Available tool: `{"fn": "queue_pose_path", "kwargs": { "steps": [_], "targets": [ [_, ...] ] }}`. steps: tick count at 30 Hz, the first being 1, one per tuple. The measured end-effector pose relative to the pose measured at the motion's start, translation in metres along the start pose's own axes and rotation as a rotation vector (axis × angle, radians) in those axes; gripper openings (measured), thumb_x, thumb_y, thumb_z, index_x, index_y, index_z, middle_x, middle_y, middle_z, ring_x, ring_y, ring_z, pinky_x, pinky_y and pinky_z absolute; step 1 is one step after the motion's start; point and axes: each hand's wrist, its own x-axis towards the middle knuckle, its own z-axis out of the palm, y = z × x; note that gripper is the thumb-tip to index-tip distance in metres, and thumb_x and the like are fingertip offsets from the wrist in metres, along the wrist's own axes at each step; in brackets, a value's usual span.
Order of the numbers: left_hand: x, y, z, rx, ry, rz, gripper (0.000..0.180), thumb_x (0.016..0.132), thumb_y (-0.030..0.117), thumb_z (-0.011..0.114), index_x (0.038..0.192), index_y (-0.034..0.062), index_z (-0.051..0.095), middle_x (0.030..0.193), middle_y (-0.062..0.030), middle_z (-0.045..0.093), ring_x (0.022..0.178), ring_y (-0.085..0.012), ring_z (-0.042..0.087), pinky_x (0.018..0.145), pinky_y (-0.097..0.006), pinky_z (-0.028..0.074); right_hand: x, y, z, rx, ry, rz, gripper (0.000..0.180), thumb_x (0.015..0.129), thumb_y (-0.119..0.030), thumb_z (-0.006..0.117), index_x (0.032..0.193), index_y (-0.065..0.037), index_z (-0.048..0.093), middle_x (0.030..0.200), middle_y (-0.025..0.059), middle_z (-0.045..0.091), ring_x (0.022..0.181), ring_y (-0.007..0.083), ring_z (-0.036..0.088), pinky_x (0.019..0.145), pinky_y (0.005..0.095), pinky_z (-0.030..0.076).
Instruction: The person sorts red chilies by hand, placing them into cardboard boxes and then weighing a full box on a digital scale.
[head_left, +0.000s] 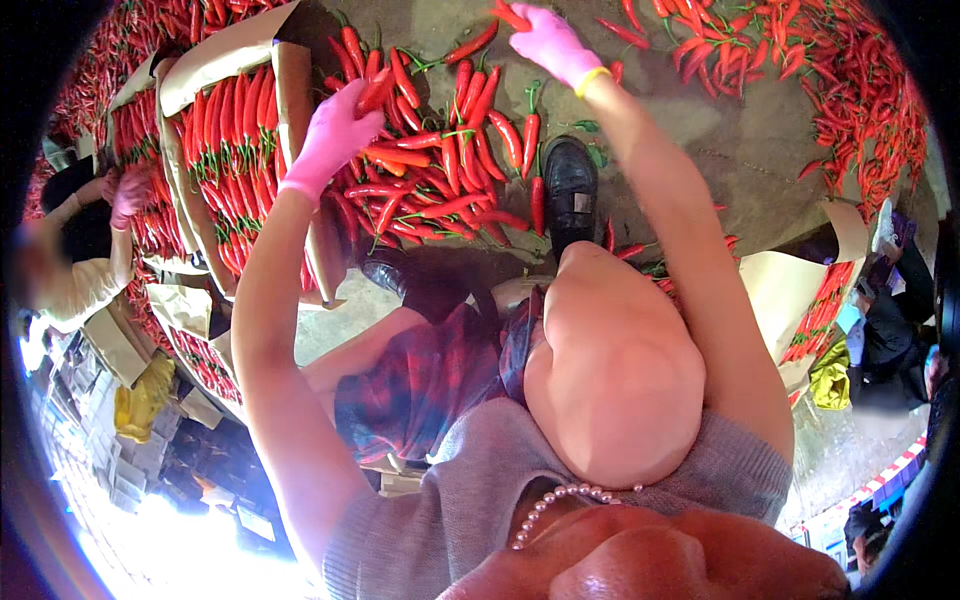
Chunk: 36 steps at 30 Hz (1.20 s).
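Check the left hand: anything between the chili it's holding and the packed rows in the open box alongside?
Yes: the tan right side wall of the box stands between the chili in the left hand and the packed rows. Its height is unclear. Besides the hand itself, nothing else visible intervenes.

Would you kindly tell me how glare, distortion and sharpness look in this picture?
Head view: white glare washes out the lower left; darkness fills the corners; the red-and-white strip at right appears bowed; the red peppers beside the left hand look fairly sharp.
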Motion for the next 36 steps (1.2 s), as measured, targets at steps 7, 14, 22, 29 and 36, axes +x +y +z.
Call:
{"fn": "queue_pose_path", "kwargs": {
  "steps": [7,14,22,29,36],
  "targets": [
    [-0.04,-0.039,0.04,-0.26,0.01,-0.254,0.054,0.086,0.012,0.068,0.136,-0.0021,0.053,0.103,-0.0058,0.069,0.09,-0.0151,0.064,0.083,-0.028,0.051,-0.055,-0.039,0.019,-0.279,-0.79,0.039,0.049,0.081,-0.012,0.064,0.13,-0.013,0.062,0.113,0.0169,0.069,0.101,0.0322,0.067,0.091,0.0449,0.052],
    [-0.037,0.023,0.106,0.403,-0.069,-0.203,0.042,0.086,0.027,0.063,0.127,0.0182,0.06,0.112,-0.0161,0.068,0.106,-0.0355,0.065,0.09,-0.048,0.052,-0.063,-0.031,-0.021,-0.359,-0.54,0.122,0.055,0.081,-0.013,0.059,0.136,-0.012,0.058,0.129,0.0153,0.064,0.121,0.0326,0.06,0.103,0.0419,0.047],
    [-0.07,0.032,0.098,0.14,-0.108,-0.169,0.042,0.082,0.03,0.067,0.118,0.0094,0.066,0.114,-0.0192,0.065,0.108,-0.0387,0.062,0.092,-0.047,0.049,-0.118,0.01,-0.064,0.08,-0.29,0.156,0.046,0.084,-0.012,0.062,0.129,-0.003,0.059,0.101,0.0078,0.067,0.087,0.0124,0.063,0.074,0.0295,0.052],
    [-0.08,0.034,0.115,0.003,0.387,-0.382,0.044,0.083,0.038,0.07,0.11,0.004,0.063,0.107,-0.0224,0.065,0.101,-0.04,0.064,0.085,-0.049,0.05,-0.075,-0.025,-0.019,-0.407,-0.175,-0.24,0.041,0.081,-0.017,0.069,0.12,-0.007,0.063,0.118,0.0186,0.063,0.107,0.0367,0.063,0.094,0.0441,0.05],
    [-0.08,0.019,0.131,0.084,0.449,-0.482,0.051,0.078,0.029,0.076,0.12,0.0069,0.056,0.11,-0.0178,0.064,0.1,-0.0368,0.065,0.085,-0.048,0.051,-0.017,-0.065,0.013,-0.117,-0.133,-0.106,0.038,0.083,-0.019,0.064,0.118,-0.005,0.064,0.091,0.0165,0.07,0.085,0.0368,0.069,0.084,0.0437,0.054]
  ]
}}
